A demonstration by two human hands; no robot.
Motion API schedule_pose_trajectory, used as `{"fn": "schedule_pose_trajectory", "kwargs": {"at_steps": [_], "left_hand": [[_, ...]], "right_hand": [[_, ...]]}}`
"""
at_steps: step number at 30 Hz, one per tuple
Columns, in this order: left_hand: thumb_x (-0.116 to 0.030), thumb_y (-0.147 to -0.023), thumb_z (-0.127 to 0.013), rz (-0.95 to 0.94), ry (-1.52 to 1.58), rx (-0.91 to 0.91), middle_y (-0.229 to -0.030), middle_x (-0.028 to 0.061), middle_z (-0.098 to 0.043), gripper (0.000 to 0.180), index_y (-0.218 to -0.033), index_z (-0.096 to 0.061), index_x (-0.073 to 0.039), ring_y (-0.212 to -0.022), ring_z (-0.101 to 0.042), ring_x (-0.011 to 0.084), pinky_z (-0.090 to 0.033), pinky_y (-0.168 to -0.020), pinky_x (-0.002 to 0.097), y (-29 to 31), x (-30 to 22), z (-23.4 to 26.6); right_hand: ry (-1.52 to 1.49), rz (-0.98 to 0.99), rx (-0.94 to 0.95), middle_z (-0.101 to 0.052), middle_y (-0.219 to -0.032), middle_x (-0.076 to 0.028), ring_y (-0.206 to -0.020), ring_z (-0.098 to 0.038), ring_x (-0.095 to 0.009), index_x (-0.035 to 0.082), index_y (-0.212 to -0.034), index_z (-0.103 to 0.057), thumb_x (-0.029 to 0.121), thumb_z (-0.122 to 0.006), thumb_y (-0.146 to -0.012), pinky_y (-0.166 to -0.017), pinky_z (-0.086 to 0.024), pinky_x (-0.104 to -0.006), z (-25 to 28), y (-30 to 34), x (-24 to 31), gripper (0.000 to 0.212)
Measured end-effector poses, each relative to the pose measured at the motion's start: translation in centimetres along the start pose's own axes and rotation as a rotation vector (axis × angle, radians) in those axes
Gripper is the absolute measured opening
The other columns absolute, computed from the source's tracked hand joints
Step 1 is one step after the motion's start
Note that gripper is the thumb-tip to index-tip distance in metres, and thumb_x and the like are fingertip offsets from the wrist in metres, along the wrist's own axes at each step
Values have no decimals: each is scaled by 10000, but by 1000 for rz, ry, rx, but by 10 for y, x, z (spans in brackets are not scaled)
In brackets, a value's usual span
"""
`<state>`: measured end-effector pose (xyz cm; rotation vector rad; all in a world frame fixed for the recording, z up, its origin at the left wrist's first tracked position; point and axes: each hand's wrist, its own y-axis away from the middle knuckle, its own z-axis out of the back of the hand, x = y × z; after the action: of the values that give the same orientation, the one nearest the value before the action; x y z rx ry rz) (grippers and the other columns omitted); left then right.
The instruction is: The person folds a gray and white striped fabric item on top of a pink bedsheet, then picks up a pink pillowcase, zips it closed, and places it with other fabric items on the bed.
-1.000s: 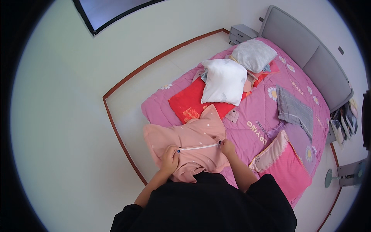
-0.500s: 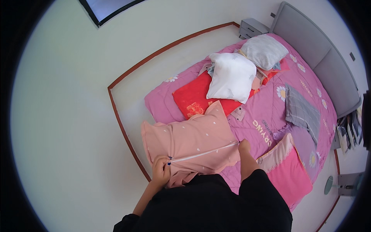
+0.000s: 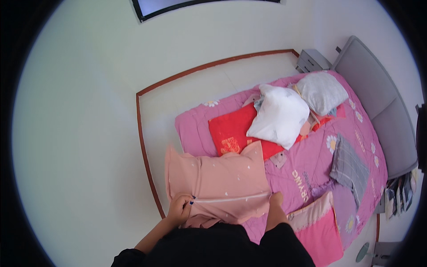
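Note:
A salmon-pink pillowcase point(image 3: 222, 171) with small white marks and ruffled edges is stretched between my two hands, in front of my body and over the bed's near edge. A straight white zipper point(image 3: 233, 199) crosses its near part. My left hand point(image 3: 179, 209) pinches the fabric at the zipper's left end, with dark-painted nails showing. At the zipper's right end my right hand point(image 3: 276, 200) is closed on the case's edge; its fingertips are mostly hidden. The case looks rather flat, and whether something is inside cannot be seen.
On the pink floral quilt point(image 3: 298, 178) lie a red pillow point(image 3: 224, 133), a white pillow point(image 3: 280, 115), a light grey pillow point(image 3: 322, 93), a grey checked pillow point(image 3: 350, 162) and a bright pink pillowcase point(image 3: 320, 236). A grey headboard point(image 3: 378, 102) and nightstand point(image 3: 313, 60) stand beyond.
My view has shifted, so the bed and pillows sit lower in the picture. Both hands keep their hold, and the zipper line now lies more level between them.

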<state>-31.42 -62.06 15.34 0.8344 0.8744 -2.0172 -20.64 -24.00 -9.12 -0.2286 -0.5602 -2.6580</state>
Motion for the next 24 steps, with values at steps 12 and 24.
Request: {"fn": "schedule_pose_trajectory", "kwargs": {"at_steps": [12, 24], "left_hand": [[34, -742, -489, 93, 36, -10, -798, 136, -533, 52, -779, -479, 0, -681, -509, 237, -408, -612, 298, -10, 4, -3], [-17, -763, -467, 414, 13, 150, -826, 133, -510, 92, -852, -475, 5, -726, -496, 227, -400, -635, 292, -16, 26, -6]], "right_hand": [[-51, 17, 20, -595, -809, -187, -779, -571, -334, 0, -795, -580, 202, -542, -756, -662, -446, -402, -40, -16, -13, 209], [-140, -38, 99, -604, -776, -163, -741, -582, -313, 5, -819, -565, 184, -540, -752, -649, -452, -376, -76, -47, -31, 193]]}}
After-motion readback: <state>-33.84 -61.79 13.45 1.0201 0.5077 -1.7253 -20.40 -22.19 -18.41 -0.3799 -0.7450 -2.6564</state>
